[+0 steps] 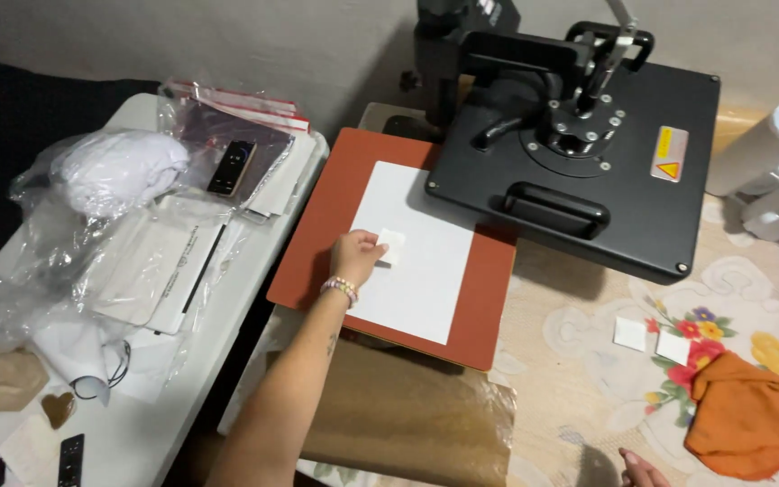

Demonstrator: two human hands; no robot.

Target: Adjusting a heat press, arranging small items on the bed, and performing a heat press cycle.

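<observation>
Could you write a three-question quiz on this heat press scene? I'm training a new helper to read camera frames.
1. True or false: the left hand touches a small white square on the white sheet.
2. The black upper platen is: A) swung aside to the right, B) closed over the sheet.
3. What lies just right of the two loose white squares on the floral tablecloth?

Key: 1 true; 2 A; 3 an orange cloth.
</observation>
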